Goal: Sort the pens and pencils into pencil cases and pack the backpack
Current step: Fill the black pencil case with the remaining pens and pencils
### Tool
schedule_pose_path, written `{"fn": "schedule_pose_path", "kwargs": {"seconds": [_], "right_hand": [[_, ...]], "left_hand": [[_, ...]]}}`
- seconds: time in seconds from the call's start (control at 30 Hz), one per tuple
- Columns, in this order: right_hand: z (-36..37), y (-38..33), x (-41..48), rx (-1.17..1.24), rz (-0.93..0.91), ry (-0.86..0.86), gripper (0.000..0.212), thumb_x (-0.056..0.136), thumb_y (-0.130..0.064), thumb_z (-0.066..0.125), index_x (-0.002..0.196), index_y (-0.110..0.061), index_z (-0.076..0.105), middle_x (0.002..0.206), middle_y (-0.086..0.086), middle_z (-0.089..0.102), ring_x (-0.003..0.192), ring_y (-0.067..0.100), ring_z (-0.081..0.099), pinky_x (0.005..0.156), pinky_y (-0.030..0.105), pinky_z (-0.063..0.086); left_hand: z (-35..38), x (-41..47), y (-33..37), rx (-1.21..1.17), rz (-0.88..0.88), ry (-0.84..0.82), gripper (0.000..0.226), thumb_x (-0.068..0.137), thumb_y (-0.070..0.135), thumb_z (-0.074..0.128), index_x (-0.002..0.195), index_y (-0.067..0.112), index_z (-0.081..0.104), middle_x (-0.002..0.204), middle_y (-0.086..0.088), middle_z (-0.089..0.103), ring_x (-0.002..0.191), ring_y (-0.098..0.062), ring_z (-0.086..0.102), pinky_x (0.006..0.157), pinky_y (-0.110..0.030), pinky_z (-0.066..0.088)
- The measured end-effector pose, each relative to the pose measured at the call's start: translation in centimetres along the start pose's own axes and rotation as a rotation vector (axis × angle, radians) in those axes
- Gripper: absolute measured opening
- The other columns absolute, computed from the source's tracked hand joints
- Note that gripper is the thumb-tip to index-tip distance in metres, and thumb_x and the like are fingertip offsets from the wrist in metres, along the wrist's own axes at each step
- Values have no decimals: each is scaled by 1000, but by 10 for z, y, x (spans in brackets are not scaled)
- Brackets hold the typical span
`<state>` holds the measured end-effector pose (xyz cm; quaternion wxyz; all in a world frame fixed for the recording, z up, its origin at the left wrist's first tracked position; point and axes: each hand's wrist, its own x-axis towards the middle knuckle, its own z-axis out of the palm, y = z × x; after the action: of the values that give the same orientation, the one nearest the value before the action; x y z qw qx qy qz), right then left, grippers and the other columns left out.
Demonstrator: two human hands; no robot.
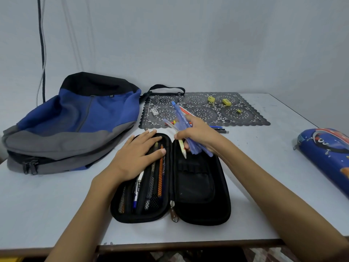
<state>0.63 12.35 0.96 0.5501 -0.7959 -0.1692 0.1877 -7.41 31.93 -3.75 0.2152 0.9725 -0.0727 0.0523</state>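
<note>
A black pencil case [200,186] lies open flat at the table's front middle. Its left half holds several pens and pencils [151,186] under mesh. My left hand [137,156] rests flat with straight fingers on the far end of that left half. My right hand [198,135] grips a bunch of blue pens [179,114] and a pale pen, tips pointing down over the right half's far end. A blue, grey and black backpack [75,121] lies at the left. A blue printed pencil case [324,154] sits at the right edge.
A black lace placemat [232,114] lies behind the case, with a white eraser [155,111], yellow sharpeners or erasers [226,102] and a few more pens [219,128] near its front edge. A black cable [42,48] hangs on the wall at left.
</note>
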Motion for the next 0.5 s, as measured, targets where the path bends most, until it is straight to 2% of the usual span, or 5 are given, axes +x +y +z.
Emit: {"fn": "schedule_pose_path", "kwargs": {"seconds": [0.13,0.3,0.37,0.5], "right_hand": [[1,3,0,10,-43,52,53,88,2,61,134,-12,36,94,18,56,43,18,58,44,28,50],[6,5,-8,14,-95,82,59,90,3,60,134,-22,30,90,17,57,43,22,62,43,36,54],[7,5,-8,10,-87,61,63,90,3,60,136,-24,28,91,18,56,44,23,63,45,36,55],[7,6,-10,-12,-24,-28,64,89,2,62,133,-27,26,92,22,59,49,27,63,52,44,58]], "left_hand": [[0,0,1,-1,-2,3,92,68,81,18,146,37,36,160,16,17,146,2,5,120,-33,0],[0,0,2,8,-4,5,93,67,81,17,146,36,36,160,16,17,146,2,6,120,-33,0],[0,0,1,8,-7,4,93,67,81,17,146,36,36,160,16,16,146,2,5,121,-33,0],[0,0,1,2,-7,7,93,67,82,18,146,36,37,160,16,17,146,2,5,121,-35,1]]}}
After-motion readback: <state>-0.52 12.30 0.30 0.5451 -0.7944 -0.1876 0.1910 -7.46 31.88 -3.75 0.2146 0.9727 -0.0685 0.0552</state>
